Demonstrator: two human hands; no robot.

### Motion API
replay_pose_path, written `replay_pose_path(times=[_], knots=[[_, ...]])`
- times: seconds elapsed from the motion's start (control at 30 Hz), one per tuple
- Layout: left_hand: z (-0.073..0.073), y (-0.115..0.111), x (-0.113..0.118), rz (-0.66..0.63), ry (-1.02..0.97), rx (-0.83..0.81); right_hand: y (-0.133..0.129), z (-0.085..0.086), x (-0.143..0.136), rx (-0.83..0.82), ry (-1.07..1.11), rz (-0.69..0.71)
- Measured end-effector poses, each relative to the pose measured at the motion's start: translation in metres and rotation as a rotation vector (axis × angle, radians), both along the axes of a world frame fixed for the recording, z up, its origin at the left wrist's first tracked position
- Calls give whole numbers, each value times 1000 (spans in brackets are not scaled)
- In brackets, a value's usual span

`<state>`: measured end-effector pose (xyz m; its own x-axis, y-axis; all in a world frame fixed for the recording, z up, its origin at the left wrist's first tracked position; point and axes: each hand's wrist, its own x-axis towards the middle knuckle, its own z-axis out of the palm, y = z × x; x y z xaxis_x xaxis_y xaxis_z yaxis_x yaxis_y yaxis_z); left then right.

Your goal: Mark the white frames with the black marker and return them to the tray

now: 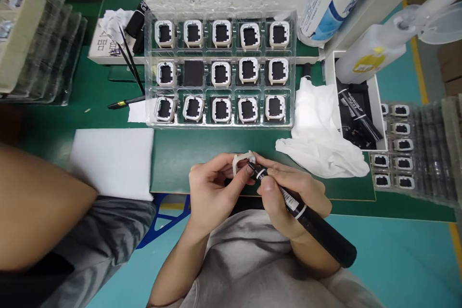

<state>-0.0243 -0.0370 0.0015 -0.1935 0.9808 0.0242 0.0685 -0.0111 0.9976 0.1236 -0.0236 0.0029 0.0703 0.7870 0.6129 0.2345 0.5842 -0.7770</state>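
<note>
A small white watch-case frame (pixel 237 161) is pinched between the thumb and fingers of my left hand (pixel 216 190), at the table's front edge. My right hand (pixel 294 195) is closed around a black marker (pixel 310 221). The marker's tip touches or nearly touches the right side of the frame; the exact contact is too small to tell. Behind my hands lies a clear plastic tray (pixel 220 127) with several similar white frames in its compartments. One compartment in the middle row shows only a dark square pad (pixel 194 73).
White cloth (pixel 319 130) lies right of the tray, beside a white box (pixel 383 125) of markers. Bottles (pixel 375 50) stand behind. A white foam sheet (pixel 113 161) and another person's arm (pixel 39 207) are at left. Tweezers (pixel 130 60) lean by the tray; stacked trays (pixel 422 149) sit far right.
</note>
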Motion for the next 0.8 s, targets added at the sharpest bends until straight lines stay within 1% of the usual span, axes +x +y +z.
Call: replay_pose_path(times=[0.2, 0.33, 0.43, 0.57, 0.7, 0.8], knots=[[0, -2, 2, 12, 43, 51, 2, 2, 1, 40, -82, -29], [-2, -2, 3, 13, 64, 68, 1, 3, 2, 18, -106, -28], [-2, -3, 3, 11, 85, 69, 1, 4, 2, 8, -101, -21], [-3, -3, 2, 9, 97, 72, 3, 4, 0, 35, -60, -8], [-3, -4, 1, 19, 127, 48, 3, 3, -1, 26, -69, -4], [-3, -3, 2, 19, 119, 42, 3, 2, -1, 37, -58, -18]])
